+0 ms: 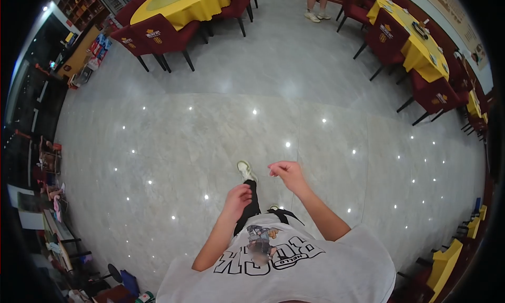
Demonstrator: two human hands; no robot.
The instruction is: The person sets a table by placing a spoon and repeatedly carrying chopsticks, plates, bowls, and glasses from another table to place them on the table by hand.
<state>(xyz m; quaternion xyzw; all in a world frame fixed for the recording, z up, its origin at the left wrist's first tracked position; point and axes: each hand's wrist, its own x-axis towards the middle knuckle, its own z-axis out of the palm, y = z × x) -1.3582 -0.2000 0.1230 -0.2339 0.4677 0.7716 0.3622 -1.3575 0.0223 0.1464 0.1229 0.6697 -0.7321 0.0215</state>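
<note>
My left hand (239, 199) hangs in front of my body, above the dark trousers and near the light shoe (245, 170) of one foot. Its fingers are loosely bent, and I see nothing in them. Further forward and to the right is my right hand (288, 173), above the floor with its fingertips pointing left. The fingers are half curled and a little apart, with no object visible between them. The two hands are apart from each other. Neither touches anything I can see.
Shiny grey tiles (173, 124) cover the floor. A round table with a yellow cloth (192, 11) and dark red chairs (171, 37) stands ahead left; another yellow-covered table (418, 45) is ahead right. A person's legs (318, 6) show at the top. A counter (79, 53) stands left.
</note>
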